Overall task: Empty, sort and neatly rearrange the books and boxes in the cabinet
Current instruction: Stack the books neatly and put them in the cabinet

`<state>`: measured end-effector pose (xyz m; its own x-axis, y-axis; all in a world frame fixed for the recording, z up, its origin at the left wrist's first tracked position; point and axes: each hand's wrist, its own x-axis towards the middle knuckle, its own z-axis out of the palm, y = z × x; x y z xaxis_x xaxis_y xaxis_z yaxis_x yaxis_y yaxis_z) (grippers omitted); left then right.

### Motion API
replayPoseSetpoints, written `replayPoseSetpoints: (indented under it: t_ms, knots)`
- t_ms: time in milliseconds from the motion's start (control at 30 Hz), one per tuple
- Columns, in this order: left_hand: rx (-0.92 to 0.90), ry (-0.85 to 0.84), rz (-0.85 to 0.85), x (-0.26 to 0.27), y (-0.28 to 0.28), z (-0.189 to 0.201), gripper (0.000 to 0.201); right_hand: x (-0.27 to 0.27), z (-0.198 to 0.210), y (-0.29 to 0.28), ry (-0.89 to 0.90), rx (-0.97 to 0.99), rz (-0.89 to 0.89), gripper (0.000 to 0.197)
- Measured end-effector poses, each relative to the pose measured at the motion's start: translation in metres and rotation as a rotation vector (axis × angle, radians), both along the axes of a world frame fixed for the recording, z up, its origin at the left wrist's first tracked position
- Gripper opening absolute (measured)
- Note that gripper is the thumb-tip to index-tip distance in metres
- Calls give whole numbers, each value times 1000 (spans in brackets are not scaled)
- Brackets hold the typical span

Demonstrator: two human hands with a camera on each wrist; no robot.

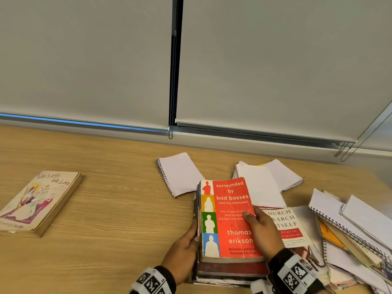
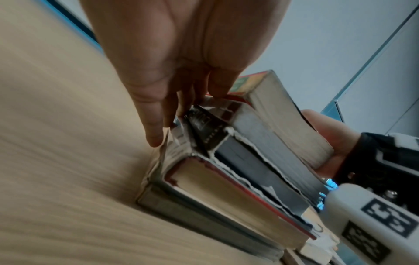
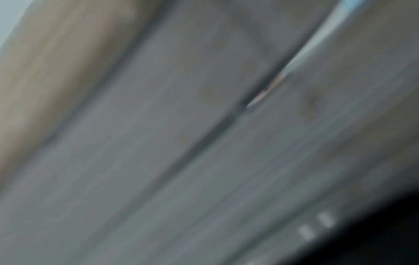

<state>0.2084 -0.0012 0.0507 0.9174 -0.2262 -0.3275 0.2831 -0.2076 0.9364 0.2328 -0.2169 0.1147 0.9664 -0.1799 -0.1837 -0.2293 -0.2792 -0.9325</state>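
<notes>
My stack of worn books [image 1: 224, 266] lies flat on the bench [image 1: 106, 209], a red paperback [image 1: 229, 217] on top. Spiral notebooks [image 1: 180, 175] lie scattered beyond.

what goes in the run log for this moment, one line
left hand: steadies book stack side | right hand: holds red book atop stack | table: notebooks loose

The light wooden tabletop [image 1: 110, 209] shows a straight printed grain and a smooth, low-sheen finish. The red paperback book [image 1: 231, 217] on top of the stack has a card cover, scuffed and worn at the edges. The stacked books below it [image 2: 226, 188] present matt, yellowed paper page edges; one cover is frayed and torn to white fibre. The white spiral notebook [image 1: 180, 174] combines matt paper with a dark wire binding. The beige roller blinds [image 1: 84, 60] look like matt woven fabric. The right wrist view is too blurred to judge.
</notes>
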Motion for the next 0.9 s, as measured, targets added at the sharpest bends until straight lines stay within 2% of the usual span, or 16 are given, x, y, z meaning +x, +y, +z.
replayPoseSetpoints:
  t_ms: [100,167,300,400,433,467,500,533,600,667,833,900]
  knots:
    - [-94,55,66,3,-1,10,42,-1,-2,2,-16,-131,11,17]
    - [-102,47,29,7,-5,16,47,-2,1,2,-14,-201,35,18]
    - [-47,-15,-36,13,-12,13,68,0,6,1,3,-324,100,18]
    - [-93,14,1,15,-12,14,50,4,2,-4,51,-485,141,21]
    - [-123,46,19,15,-11,17,47,5,2,-7,77,-527,142,27]
    - [-153,84,29,15,-10,19,47,5,2,-11,107,-504,132,37]
    - [-179,129,35,16,-10,21,46,4,0,-16,149,-400,133,55]
    - [-184,182,47,16,-10,24,44,1,-2,-19,197,-224,129,65]
    - [-151,249,53,16,-8,28,48,-9,-7,-20,279,88,169,64]
    - [-116,269,43,17,-8,29,48,-14,-16,-22,296,159,152,62]
    - [-108,288,80,12,-12,41,30,-16,-29,-20,264,185,127,59]
    - [-97,296,97,9,-14,44,30,-18,-29,-20,276,244,158,50]
